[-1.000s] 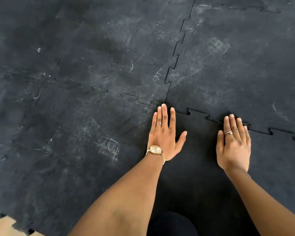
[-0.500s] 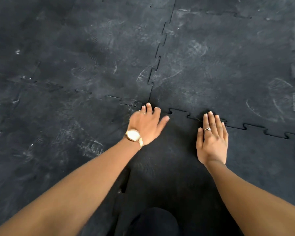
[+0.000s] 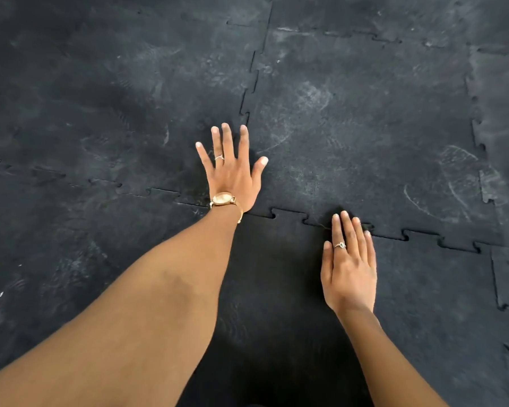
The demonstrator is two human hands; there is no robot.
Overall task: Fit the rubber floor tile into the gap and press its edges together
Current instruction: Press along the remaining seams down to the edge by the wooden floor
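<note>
left hand [image 3: 232,171] is now reaching past the corner, fingers spread flat, holding nothing; right hand [image 3: 348,267] is pressing the rubber tile [image 3: 276,289] at its toothed seam [image 3: 288,214], probably seated.

Matt black rubber under my palms

The floor tiles [image 3: 365,127] look matt, dusty and scuffed grey; my watch [image 3: 223,198] shines gold metal, and both rings [image 3: 341,245] look metallic.
</note>
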